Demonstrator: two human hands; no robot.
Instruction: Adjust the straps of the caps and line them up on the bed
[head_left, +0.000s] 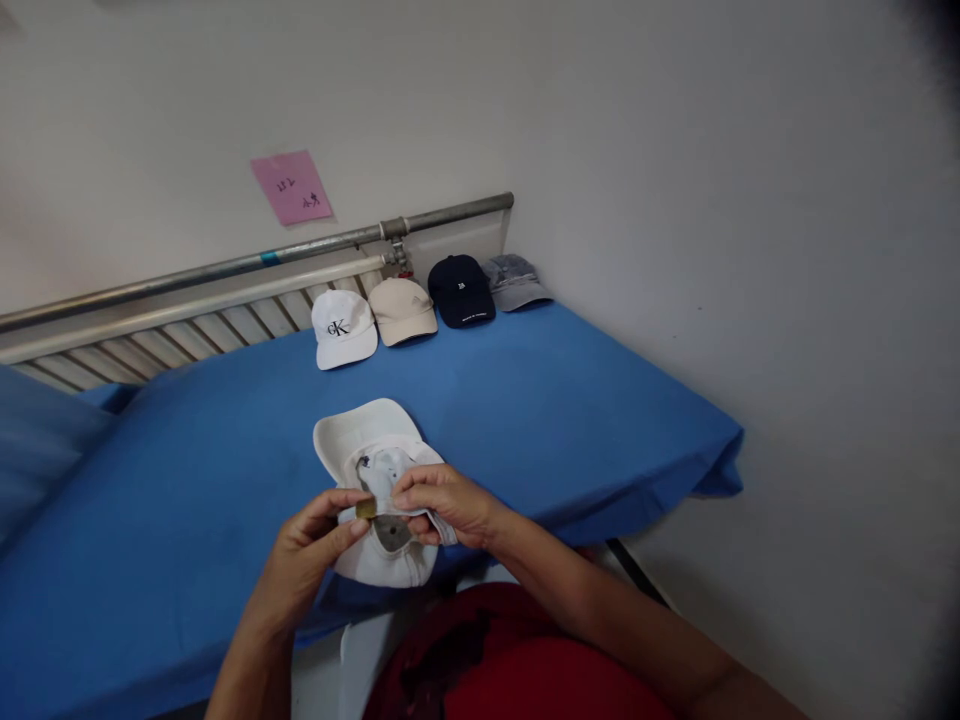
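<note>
A white baseball cap [367, 445] lies upside down near the table's front edge, its brim pointing away from me and its inside showing. My left hand [307, 550] pinches the brass-coloured buckle [366, 509] of the cap's back strap between thumb and fingers. On the other side of the back opening, my right hand [450, 505] grips the strap [442, 527], with its loose end hanging below the fingers. Whether the strap is threaded through the buckle I cannot tell.
Along the back of the blue-covered table [570, 400] stand a white cap [344, 328], a beige cap [403, 310], a navy cap [460, 290] and a grey cap [516, 282]. Behind them are a radiator [180, 345] and a metal pipe [322, 244]. A pink note [291, 187] hangs on the wall.
</note>
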